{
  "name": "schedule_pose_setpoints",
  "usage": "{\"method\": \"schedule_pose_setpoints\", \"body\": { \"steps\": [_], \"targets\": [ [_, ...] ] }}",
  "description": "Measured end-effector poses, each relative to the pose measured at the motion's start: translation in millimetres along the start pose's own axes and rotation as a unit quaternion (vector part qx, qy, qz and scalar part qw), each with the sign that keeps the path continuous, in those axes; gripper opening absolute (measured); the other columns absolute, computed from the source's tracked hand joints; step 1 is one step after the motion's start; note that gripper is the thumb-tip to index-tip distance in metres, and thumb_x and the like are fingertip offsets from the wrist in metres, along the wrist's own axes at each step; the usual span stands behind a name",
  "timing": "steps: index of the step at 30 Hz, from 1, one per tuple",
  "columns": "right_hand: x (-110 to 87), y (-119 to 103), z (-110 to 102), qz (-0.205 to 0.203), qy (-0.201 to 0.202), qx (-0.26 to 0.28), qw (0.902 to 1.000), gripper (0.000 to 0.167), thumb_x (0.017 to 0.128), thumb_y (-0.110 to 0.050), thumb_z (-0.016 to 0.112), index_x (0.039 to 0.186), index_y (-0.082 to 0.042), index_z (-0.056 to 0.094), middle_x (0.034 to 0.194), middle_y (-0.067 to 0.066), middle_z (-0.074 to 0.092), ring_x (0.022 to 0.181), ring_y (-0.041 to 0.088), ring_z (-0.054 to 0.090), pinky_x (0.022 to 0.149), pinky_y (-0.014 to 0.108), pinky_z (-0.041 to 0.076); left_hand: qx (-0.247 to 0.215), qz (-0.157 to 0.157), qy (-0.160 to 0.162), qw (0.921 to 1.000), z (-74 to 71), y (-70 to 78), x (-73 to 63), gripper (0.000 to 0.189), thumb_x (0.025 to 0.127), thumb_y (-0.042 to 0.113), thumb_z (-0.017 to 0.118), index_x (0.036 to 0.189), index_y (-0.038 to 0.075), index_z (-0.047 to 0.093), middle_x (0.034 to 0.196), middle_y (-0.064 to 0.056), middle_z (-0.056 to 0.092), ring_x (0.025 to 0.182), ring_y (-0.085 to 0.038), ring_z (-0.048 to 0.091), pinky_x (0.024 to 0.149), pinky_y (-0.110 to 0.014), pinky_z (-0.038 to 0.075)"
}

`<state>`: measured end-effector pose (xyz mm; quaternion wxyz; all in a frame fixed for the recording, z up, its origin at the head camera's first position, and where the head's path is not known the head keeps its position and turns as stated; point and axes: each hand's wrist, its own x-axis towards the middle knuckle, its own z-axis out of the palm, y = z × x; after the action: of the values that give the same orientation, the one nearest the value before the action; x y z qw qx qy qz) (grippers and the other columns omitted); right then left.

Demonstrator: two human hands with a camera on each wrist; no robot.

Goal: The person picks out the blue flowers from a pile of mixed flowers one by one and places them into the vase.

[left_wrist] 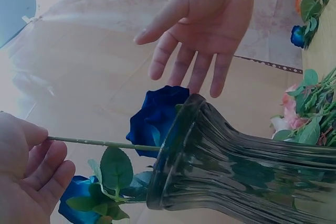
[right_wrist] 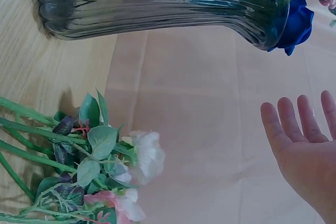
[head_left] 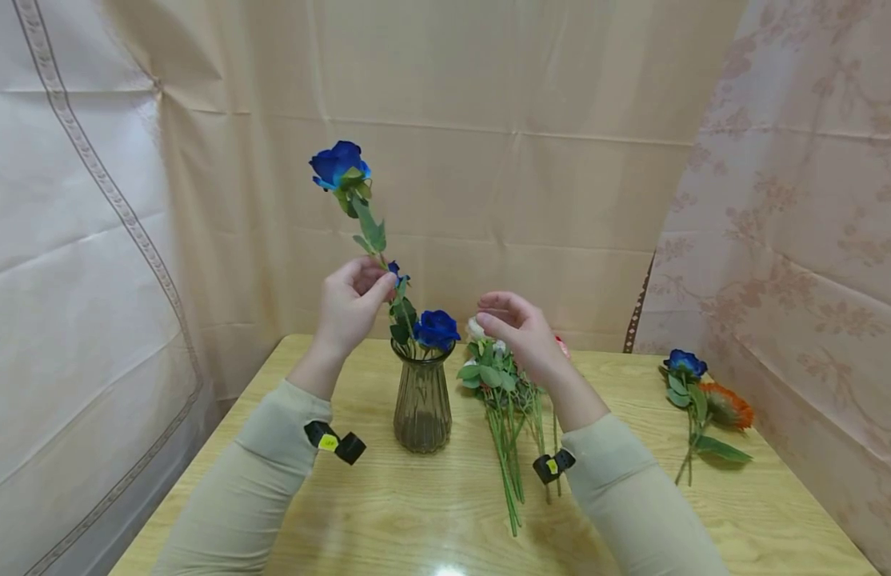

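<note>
My left hand [head_left: 353,300] pinches the stem of a tall blue rose [head_left: 339,166] above a ribbed, smoky glass vase [head_left: 422,408]. In the left wrist view that stem [left_wrist: 105,143] runs from the fingertips into the vase mouth. Another blue rose [head_left: 437,330] leans at the vase rim, and a further blue rose [left_wrist: 81,200] shows behind the held stem, partly hidden by the hand in the head view. Nothing is held by my right hand [head_left: 521,332], raised to the right of the vase with its fingers spread and apart from the glass.
Right of the vase lies a bunch of white and pink flowers [head_left: 492,372] with long green stems. Farther right on the wooden table [head_left: 597,528] are a blue rose [head_left: 685,364] and an orange flower [head_left: 729,406]. Beige curtain [head_left: 503,184] hangs behind the table.
</note>
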<state>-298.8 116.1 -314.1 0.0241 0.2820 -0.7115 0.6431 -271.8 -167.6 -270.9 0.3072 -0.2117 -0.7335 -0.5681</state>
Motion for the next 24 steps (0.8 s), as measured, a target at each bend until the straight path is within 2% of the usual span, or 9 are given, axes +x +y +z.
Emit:
{"method": "schedule_pose_setpoints", "body": {
  "steps": [3, 10, 16, 21, 24],
  "targets": [
    [1.3, -1, 1, 0.001, -0.004, -0.001, 1.0000, 0.041, 0.100, -0.021, 0.069, 0.136, -0.004, 0.057, 0.136, 0.012, 0.060, 0.128, 0.025, 0.056, 0.102, 0.039, 0.051, 0.009, -0.007, -0.003, 0.9999, -0.8, -1.9, -1.3, 0.025, 0.099, 0.013, 0.069, 0.112, -0.008, 0.066, 0.092, -0.022, 0.071, 0.080, -0.041, 0.068, 0.066, -0.023, 0.056],
    [4.7, -1, 4, 0.004, -0.010, -0.026, 0.9996, 0.043, 0.099, -0.025, 0.070, 0.136, -0.006, 0.057, 0.136, 0.010, 0.061, 0.127, 0.024, 0.057, 0.103, 0.043, 0.051, 0.029, -0.010, -0.007, 0.9995, -3.3, -6.2, -6.2, 0.019, 0.099, 0.012, 0.069, 0.108, -0.005, 0.068, 0.088, -0.018, 0.072, 0.073, -0.016, 0.067, 0.065, -0.022, 0.055],
    [5.0, 0, 9, -0.001, -0.013, -0.042, 0.9990, 0.044, 0.098, -0.033, 0.071, 0.134, -0.010, 0.059, 0.135, 0.007, 0.062, 0.126, 0.023, 0.058, 0.104, 0.045, 0.049, 0.057, -0.016, -0.024, 0.9979, -2.8, -14.8, -14.0, 0.022, 0.099, 0.016, 0.070, 0.109, -0.003, 0.069, 0.088, -0.011, 0.072, 0.074, -0.017, 0.068, 0.064, -0.023, 0.054],
    [5.6, 0, 13, -0.006, -0.018, -0.042, 0.9989, 0.043, 0.099, -0.031, 0.070, 0.134, -0.008, 0.059, 0.134, 0.009, 0.062, 0.126, 0.026, 0.057, 0.103, 0.046, 0.050, 0.078, -0.015, -0.039, 0.9961, -0.8, -21.5, -21.5, 0.017, 0.099, 0.017, 0.070, 0.108, 0.003, 0.070, 0.085, -0.006, 0.072, 0.072, -0.023, 0.068, 0.060, -0.028, 0.054],
    [5.3, 0, 15, -0.008, -0.020, -0.042, 0.9989, 0.042, 0.100, -0.030, 0.069, 0.133, -0.008, 0.059, 0.134, 0.010, 0.061, 0.127, 0.028, 0.056, 0.104, 0.048, 0.049, 0.107, -0.006, -0.045, 0.9932, 0.9, -24.2, -26.3, 0.016, 0.098, 0.017, 0.071, 0.107, 0.004, 0.071, 0.085, -0.005, 0.072, 0.072, -0.023, 0.067, 0.060, -0.031, 0.054]
  ]
}}
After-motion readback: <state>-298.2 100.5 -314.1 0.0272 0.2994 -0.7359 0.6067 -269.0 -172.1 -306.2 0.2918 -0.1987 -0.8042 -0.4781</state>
